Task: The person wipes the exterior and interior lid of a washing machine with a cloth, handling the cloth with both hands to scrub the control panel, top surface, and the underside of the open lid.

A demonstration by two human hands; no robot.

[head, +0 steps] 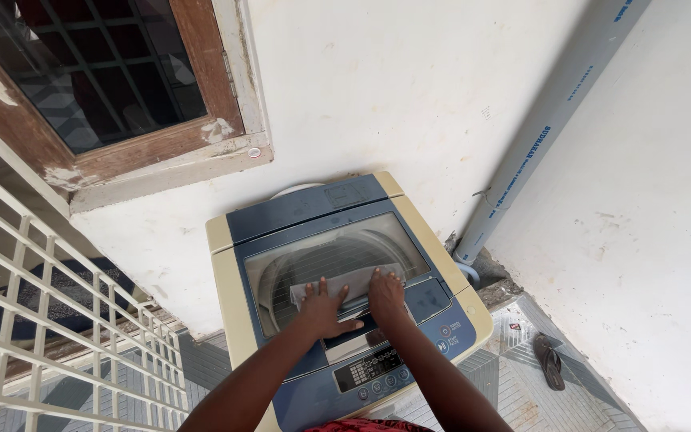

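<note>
A top-loading washing machine [233, 320] with a cream body and a blue top stands against the white wall. Its see-through lid [321, 256] is down, and the drum shows beneath it. My left hand [325, 308] lies flat on the lid's front part, fingers spread. Beside it, my right hand [385, 294] presses on the lid's front edge with the fingers bent. Neither hand holds anything. The control panel [373, 372] with its buttons sits just below my wrists.
A grey drain pipe [549, 112] runs down the wall at the right of the machine. A dark sandal [551, 362] lies on the tiled floor. A white metal grille [49, 320] stands at the left, below a wooden-framed window [97, 72].
</note>
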